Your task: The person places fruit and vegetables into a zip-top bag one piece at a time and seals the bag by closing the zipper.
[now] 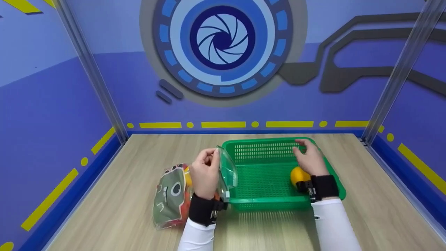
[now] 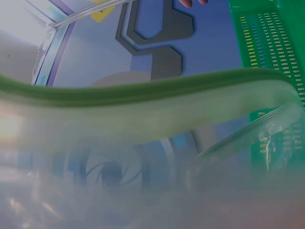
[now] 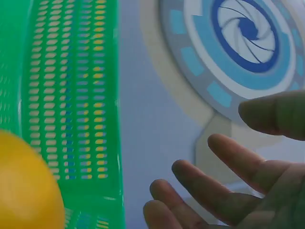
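My left hand [image 1: 205, 176] pinches the opening edge of a clear plastic bag [image 1: 170, 197] printed with a grey-green cartoon face. Yellow and orange contents show through the bag's side; their kind is unclear. Part of the clear plastic hangs over the left end of a green basket [image 1: 268, 201]. In the left wrist view, the bag's green edge strip [image 2: 143, 93] crosses close to the camera. Over the basket's right part is my right hand [image 1: 311, 160], fingers apart and nothing held. Beneath its wrist, a yellow-orange round fruit [image 1: 298, 175] lies in the basket, also large in the right wrist view.
The perforated basket stands on a light wooden tabletop [image 1: 122, 209]. Blue printed panels [image 1: 223, 111] close off the back and both sides. Metal posts [image 1: 92, 69] rise at the back corners.
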